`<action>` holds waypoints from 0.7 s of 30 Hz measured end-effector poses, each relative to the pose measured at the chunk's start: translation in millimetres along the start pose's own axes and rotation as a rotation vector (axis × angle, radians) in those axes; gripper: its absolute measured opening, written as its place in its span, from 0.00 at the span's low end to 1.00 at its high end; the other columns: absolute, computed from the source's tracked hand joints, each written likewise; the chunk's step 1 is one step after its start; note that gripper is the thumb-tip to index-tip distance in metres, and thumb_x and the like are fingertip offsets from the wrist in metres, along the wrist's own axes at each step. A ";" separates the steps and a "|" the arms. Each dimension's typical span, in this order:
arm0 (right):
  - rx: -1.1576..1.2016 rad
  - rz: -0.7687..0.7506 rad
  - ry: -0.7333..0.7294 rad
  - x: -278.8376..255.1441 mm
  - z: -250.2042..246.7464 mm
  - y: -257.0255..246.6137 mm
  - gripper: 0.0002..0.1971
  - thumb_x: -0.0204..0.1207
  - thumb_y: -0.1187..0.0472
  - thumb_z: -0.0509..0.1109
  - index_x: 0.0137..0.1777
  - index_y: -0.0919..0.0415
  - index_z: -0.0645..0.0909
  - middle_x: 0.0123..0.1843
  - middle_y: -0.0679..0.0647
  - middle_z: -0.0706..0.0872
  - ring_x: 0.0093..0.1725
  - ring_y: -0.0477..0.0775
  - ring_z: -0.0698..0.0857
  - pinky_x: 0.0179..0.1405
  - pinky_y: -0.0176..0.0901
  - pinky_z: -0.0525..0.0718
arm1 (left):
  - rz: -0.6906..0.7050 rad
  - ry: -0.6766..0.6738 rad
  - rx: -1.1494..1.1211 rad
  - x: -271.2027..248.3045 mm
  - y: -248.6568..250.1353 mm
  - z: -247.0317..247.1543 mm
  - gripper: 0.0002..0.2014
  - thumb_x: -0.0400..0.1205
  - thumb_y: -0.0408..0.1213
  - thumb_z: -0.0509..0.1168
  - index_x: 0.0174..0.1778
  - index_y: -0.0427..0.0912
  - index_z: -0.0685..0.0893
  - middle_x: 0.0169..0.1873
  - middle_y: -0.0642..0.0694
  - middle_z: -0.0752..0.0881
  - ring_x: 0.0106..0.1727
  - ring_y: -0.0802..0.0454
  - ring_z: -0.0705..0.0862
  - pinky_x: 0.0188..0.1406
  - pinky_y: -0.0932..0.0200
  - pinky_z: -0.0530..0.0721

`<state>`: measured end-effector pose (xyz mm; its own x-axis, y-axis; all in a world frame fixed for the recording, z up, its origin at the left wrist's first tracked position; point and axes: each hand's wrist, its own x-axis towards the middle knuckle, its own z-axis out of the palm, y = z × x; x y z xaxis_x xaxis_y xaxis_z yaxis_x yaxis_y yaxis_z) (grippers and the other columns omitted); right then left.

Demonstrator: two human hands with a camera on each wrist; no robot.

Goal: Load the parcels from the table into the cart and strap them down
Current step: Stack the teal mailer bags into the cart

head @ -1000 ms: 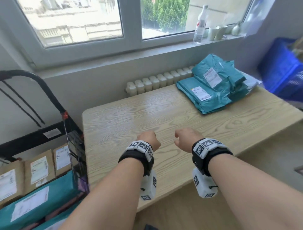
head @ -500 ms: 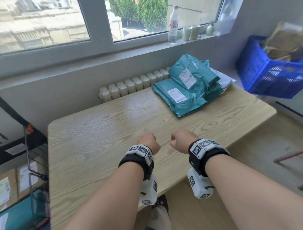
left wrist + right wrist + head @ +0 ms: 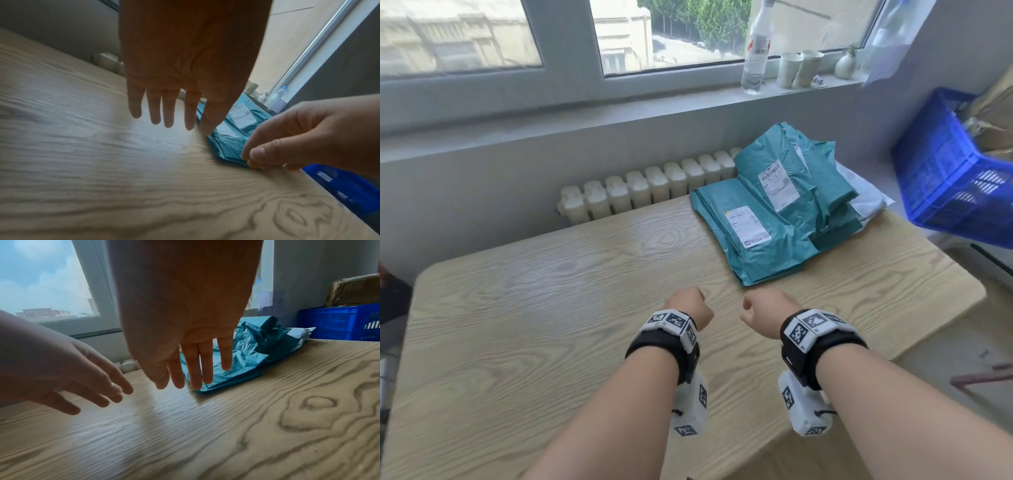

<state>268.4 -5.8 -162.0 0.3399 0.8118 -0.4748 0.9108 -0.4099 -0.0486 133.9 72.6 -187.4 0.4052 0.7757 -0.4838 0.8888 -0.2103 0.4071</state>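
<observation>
A stack of teal plastic parcels [image 3: 784, 209] with white labels lies at the far right of the wooden table [image 3: 551, 308], over a white parcel [image 3: 866, 202]. Both of my hands hover over the table's middle, short of the stack. My left hand [image 3: 688, 305] hangs with straight fingers [image 3: 168, 113] pointing down and holds nothing. My right hand [image 3: 763, 308] is empty too, its fingers [image 3: 195, 369] straight, their tips near the teal parcels [image 3: 246, 356]. The cart is out of view.
A blue plastic crate [image 3: 955, 171] with cardboard stands right of the table. A white radiator [image 3: 647, 192] runs behind the table under the windowsill, where a bottle [image 3: 756, 48] and paper cups [image 3: 798, 68] stand. A dark object [image 3: 390, 298] shows at the left edge.
The view has swung right and forward: the cart with its loaded parcels has left the frame on the left, and the teal stack now lies closer to both hands.
</observation>
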 end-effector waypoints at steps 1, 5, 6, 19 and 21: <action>0.002 0.001 -0.007 8.5 -2.6 2.8 0.17 0.81 0.47 0.63 0.66 0.51 0.79 0.65 0.52 0.83 0.65 0.57 0.81 0.62 0.49 0.79 | -0.007 -0.002 -0.011 8.2 3.0 -2.4 0.11 0.79 0.38 0.65 0.58 0.45 0.83 0.60 0.43 0.85 0.61 0.43 0.83 0.60 0.54 0.82; 0.029 0.012 -0.025 36.4 -13.4 13.7 0.16 0.81 0.49 0.62 0.65 0.52 0.80 0.63 0.53 0.83 0.64 0.56 0.81 0.62 0.50 0.81 | -0.037 0.002 -0.034 38.6 11.6 -9.9 0.14 0.82 0.38 0.63 0.63 0.42 0.83 0.61 0.44 0.85 0.62 0.45 0.83 0.59 0.56 0.79; 0.041 0.013 -0.023 43.0 -14.7 17.6 0.16 0.80 0.49 0.62 0.64 0.52 0.80 0.62 0.53 0.84 0.62 0.56 0.82 0.61 0.50 0.81 | -0.045 0.006 -0.038 45.2 13.3 -10.9 0.15 0.82 0.37 0.63 0.64 0.42 0.82 0.61 0.44 0.85 0.63 0.45 0.82 0.59 0.57 0.79; 0.144 0.017 0.114 114.9 -57.7 67.4 0.17 0.82 0.52 0.62 0.69 0.55 0.76 0.68 0.56 0.77 0.68 0.57 0.77 0.65 0.49 0.77 | -0.149 0.039 -0.260 106.6 53.5 -32.9 0.22 0.81 0.39 0.65 0.72 0.41 0.75 0.65 0.42 0.82 0.65 0.44 0.81 0.64 0.52 0.79; 0.147 0.000 0.116 130.8 -63.7 75.3 0.18 0.82 0.52 0.62 0.70 0.55 0.76 0.68 0.57 0.77 0.68 0.58 0.77 0.65 0.50 0.77 | -0.169 0.064 -0.296 116.8 60.5 -34.3 0.22 0.81 0.40 0.66 0.71 0.39 0.75 0.66 0.41 0.81 0.66 0.43 0.80 0.64 0.52 0.79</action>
<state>396.4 96.1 -171.8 0.3727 0.8508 -0.3705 0.8696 -0.4596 -0.1806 227.7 170.8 -192.7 0.2348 0.8229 -0.5175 0.8377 0.0987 0.5371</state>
